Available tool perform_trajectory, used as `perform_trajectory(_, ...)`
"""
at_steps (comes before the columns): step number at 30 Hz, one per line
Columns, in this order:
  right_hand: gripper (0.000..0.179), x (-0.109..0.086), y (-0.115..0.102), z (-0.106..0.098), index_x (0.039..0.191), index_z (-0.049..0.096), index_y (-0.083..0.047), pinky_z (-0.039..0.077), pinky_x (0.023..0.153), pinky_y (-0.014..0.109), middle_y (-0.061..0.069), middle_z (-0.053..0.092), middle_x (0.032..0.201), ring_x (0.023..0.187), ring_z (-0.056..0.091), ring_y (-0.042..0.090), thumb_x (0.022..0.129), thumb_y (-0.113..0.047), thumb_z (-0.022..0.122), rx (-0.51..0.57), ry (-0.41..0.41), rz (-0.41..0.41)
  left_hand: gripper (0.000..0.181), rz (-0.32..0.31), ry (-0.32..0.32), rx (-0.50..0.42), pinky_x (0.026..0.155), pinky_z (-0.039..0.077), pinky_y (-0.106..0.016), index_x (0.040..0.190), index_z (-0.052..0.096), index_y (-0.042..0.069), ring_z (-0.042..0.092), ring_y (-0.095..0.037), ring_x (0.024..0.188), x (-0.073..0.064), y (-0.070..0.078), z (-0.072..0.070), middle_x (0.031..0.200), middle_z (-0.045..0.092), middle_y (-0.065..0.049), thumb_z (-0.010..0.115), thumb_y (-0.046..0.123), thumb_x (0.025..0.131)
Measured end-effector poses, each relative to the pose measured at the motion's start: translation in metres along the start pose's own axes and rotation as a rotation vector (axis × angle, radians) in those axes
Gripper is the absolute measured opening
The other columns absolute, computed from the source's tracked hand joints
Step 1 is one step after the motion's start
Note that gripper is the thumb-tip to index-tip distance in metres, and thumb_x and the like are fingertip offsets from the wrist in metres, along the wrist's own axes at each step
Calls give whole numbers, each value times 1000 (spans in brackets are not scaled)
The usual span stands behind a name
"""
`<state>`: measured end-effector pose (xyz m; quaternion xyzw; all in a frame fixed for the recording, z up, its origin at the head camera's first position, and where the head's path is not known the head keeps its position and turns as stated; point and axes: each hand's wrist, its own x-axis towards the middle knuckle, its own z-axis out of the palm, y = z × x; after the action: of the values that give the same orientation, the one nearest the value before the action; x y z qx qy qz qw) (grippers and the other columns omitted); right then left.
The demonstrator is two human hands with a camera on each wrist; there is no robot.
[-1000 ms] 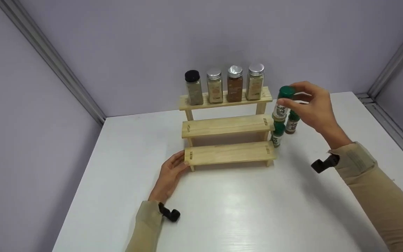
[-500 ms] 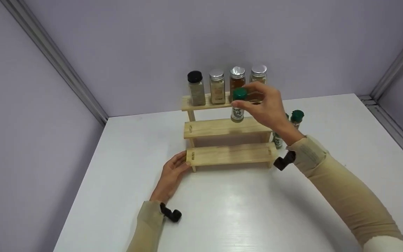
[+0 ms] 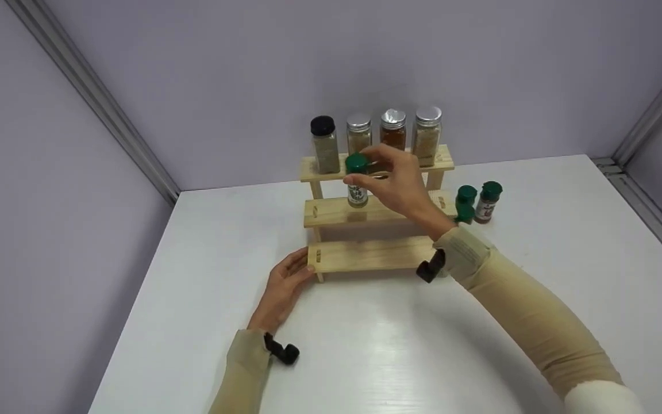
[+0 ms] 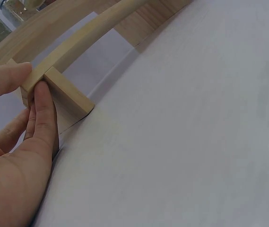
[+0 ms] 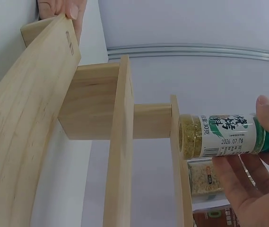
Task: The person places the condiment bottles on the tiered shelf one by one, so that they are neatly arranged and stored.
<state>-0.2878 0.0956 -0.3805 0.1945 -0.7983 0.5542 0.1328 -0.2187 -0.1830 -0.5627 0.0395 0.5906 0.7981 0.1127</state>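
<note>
A small spice jar [image 3: 357, 194] with a green cap hangs upright over the left part of the middle shelf of a three-step wooden rack [image 3: 371, 256]. My right hand [image 3: 399, 183] pinches it by the cap between thumb and fingers. Up close in the right wrist view, the jar [image 5: 229, 135] has a white printed label and yellowish contents, its base apart from the middle board. My left hand [image 3: 281, 286] grips the left end of the lowest step; the left wrist view has the thumb [image 4: 11, 78] on the board's edge and fingers beneath, against the leg.
On the top step stand a black-capped jar [image 3: 325, 152] and three silver-capped ones, one with red-brown contents [image 3: 393, 138]. Right of the rack, green-capped jars [image 3: 487, 206] stand on the white table [image 3: 354, 351], partly behind my right forearm. A wall rises behind the rack.
My right hand has carried the green-capped jar leftward from beside the rack's right end to over the left of the middle step. The left hand keeps its grip on the rack.
</note>
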Motion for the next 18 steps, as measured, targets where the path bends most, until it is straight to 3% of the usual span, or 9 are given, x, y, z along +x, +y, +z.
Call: perform_trajectory(18,44,7,13,47,121,75,-13,66,86,33,3,77,112,101,77,19,85,-31,93,54,-14,38,62,-9,28,8,112,53,-30,159,44,-2,56,-21,136,1,0,1,156,49,-21,69,4,103)
